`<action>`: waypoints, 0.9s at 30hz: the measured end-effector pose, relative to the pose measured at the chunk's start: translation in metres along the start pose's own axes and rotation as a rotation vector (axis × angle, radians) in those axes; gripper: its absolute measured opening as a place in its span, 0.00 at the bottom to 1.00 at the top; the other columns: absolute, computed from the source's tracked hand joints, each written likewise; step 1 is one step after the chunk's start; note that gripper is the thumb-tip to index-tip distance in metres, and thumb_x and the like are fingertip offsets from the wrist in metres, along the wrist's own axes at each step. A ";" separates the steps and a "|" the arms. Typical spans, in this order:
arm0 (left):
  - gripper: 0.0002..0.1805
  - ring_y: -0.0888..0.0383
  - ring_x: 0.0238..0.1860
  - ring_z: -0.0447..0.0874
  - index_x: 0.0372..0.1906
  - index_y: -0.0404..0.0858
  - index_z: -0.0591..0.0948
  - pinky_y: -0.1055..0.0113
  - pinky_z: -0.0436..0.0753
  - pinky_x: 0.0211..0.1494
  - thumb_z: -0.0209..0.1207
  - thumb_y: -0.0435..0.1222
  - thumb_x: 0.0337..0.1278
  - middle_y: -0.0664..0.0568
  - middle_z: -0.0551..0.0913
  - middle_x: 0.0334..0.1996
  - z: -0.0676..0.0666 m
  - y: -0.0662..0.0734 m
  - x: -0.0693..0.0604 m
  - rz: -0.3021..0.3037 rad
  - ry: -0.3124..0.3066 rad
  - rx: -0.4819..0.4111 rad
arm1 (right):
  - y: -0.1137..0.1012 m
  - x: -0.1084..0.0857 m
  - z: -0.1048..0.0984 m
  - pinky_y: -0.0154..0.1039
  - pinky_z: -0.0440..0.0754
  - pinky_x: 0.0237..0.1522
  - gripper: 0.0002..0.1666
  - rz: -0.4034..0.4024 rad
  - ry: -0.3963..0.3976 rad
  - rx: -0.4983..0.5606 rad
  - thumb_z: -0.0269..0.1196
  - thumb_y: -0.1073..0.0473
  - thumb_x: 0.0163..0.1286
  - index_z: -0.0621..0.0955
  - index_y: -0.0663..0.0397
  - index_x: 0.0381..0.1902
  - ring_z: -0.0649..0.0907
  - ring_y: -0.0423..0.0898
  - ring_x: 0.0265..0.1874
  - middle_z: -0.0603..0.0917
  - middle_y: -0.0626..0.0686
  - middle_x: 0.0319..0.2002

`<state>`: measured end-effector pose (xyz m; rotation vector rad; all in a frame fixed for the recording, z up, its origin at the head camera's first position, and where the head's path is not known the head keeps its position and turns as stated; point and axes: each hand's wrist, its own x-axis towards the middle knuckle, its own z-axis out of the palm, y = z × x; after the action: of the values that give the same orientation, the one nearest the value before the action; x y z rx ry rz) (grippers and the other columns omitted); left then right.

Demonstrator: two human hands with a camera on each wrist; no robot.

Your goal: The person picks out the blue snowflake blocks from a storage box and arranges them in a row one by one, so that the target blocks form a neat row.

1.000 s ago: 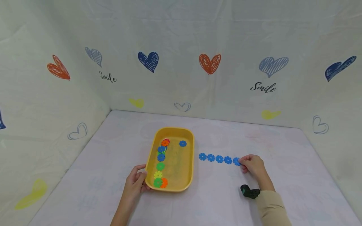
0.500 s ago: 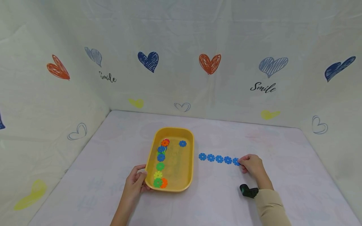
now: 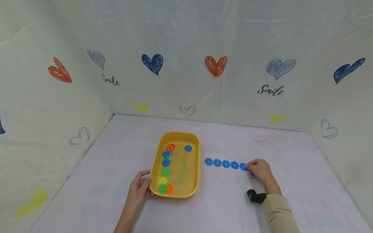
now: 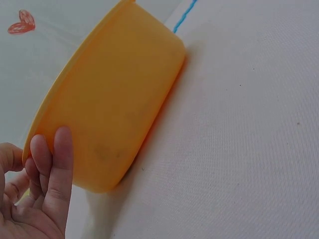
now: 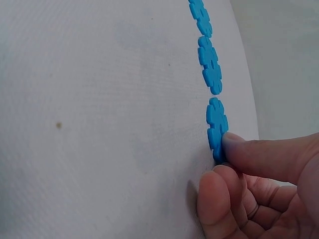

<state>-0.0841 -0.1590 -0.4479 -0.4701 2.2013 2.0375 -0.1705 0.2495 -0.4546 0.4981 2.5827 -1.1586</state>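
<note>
Pinches the end blue disc [image 3: 243, 166], on the desk [image 3: 224, 204], in the right grip [image 3: 260, 170], the nearer one. Leads off from there towards nine o'clock in a row of four more blue discs [image 3: 226, 164]. Farther along, holds the yellow tray [image 3: 184, 174] by its eight-o'clock edge in the left grip [image 3: 140, 187].

Tray [image 3: 184, 171]: smooth plastic; blue discs [image 5: 211, 67]: plastic; tabletop [image 4: 249, 124]: matt, fine-textured; sleeve [image 3: 280, 212]: matt cloth.

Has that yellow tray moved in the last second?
No, neither way: in the head view, the yellow tray keeps its place against the rightmost red heart.
</note>
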 end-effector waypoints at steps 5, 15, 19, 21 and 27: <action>0.20 0.60 0.19 0.74 0.61 0.35 0.66 0.68 0.82 0.27 0.47 0.33 0.66 0.51 0.73 0.22 0.000 0.001 0.000 -0.005 0.003 -0.005 | 0.001 0.000 0.000 0.33 0.77 0.24 0.14 -0.011 -0.002 0.004 0.56 0.60 0.67 0.74 0.70 0.39 0.76 0.42 0.19 0.75 0.54 0.23; 0.20 0.60 0.19 0.74 0.61 0.35 0.66 0.68 0.82 0.27 0.46 0.34 0.66 0.51 0.73 0.22 0.000 0.001 0.000 -0.011 0.008 -0.004 | 0.001 -0.001 -0.004 0.33 0.80 0.25 0.16 -0.026 -0.046 0.039 0.55 0.60 0.68 0.72 0.72 0.43 0.77 0.42 0.20 0.76 0.54 0.24; 0.20 0.60 0.19 0.74 0.61 0.35 0.66 0.68 0.82 0.27 0.46 0.33 0.66 0.51 0.73 0.22 0.000 0.001 0.000 -0.011 0.011 -0.003 | 0.001 0.000 -0.006 0.33 0.81 0.26 0.17 -0.015 -0.061 0.082 0.53 0.61 0.68 0.72 0.73 0.46 0.78 0.42 0.21 0.77 0.55 0.26; 0.20 0.60 0.19 0.74 0.60 0.35 0.66 0.68 0.82 0.27 0.46 0.33 0.66 0.51 0.73 0.23 0.001 0.002 0.000 -0.014 0.013 -0.008 | 0.001 -0.001 -0.006 0.33 0.82 0.27 0.17 -0.007 -0.065 0.115 0.53 0.61 0.69 0.71 0.73 0.47 0.79 0.42 0.21 0.78 0.55 0.27; 0.19 0.60 0.19 0.74 0.60 0.35 0.66 0.67 0.83 0.27 0.46 0.33 0.66 0.49 0.74 0.23 0.001 0.001 0.000 -0.009 0.008 -0.015 | -0.006 -0.010 -0.013 0.34 0.82 0.31 0.20 -0.064 -0.058 0.133 0.52 0.58 0.70 0.70 0.72 0.49 0.79 0.43 0.25 0.79 0.56 0.30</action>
<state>-0.0845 -0.1581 -0.4469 -0.4901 2.1854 2.0529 -0.1652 0.2533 -0.4387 0.4061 2.5008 -1.3525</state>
